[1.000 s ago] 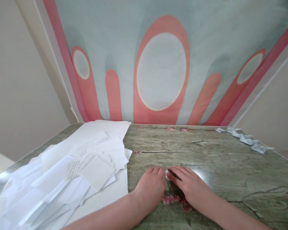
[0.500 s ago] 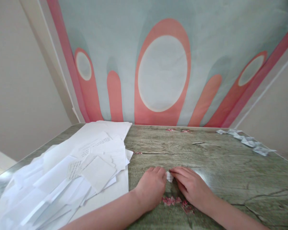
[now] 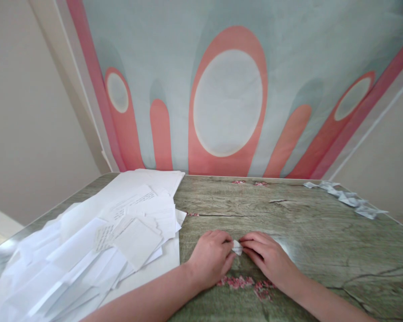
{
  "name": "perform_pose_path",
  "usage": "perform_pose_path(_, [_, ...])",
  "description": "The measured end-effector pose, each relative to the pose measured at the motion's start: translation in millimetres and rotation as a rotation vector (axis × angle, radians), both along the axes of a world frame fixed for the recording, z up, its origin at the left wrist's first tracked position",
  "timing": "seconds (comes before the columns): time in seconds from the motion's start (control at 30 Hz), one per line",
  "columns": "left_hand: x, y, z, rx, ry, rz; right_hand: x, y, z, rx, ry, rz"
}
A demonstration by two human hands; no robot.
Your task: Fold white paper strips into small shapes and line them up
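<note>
A small folded piece of white paper (image 3: pixel 237 247) is between my two hands, just above or on the wood-patterned table (image 3: pixel 228 201). My left hand (image 3: pixel 212 256) pinches its left side with thumb and fingertips. From the other side, the fingertips of my right hand (image 3: pixel 265 256) close on its right edge. The fingers cover parts of the paper, so its full shape is hidden. Left of my left hand lies a heap of loose white paper sheets (image 3: pixel 139 241), some with printed lines.
Several small folded paper pieces (image 3: pixel 347 197) form a row at the table's far right edge. Pink flower prints (image 3: pixel 237 281) mark the tabletop near my wrists. Behind the table rises a wall covering (image 3: pixel 228 103) with coral shapes and pale ovals.
My left hand has turned slightly, so its thumb now shows beside the folded paper. The paper has tilted a little between the fingers. The heap and the row are unchanged.
</note>
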State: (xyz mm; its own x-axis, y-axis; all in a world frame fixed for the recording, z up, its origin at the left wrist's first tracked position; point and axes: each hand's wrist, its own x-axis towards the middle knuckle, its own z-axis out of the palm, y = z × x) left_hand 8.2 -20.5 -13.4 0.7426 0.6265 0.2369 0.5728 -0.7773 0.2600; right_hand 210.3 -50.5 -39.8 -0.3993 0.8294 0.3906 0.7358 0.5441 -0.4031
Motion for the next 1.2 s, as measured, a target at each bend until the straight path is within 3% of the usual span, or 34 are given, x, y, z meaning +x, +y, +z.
perform_pose_path(0.47, [-3, 5, -0.5, -0.104, -0.107, -0.014, -1, -1, 3.8, 0.058, -0.055, 0.092])
perform_pose_path(0.9, [-3, 19, 2.5, -0.37, -0.239, -0.024, -4, -1, 5.6, 0.055, -0.03, 0.061])
perform_pose_path(1.2, [-7, 18, 5.9, -0.359, -0.163, -0.129, -8, -6, 2.3, -0.127, 0.129, -0.05])
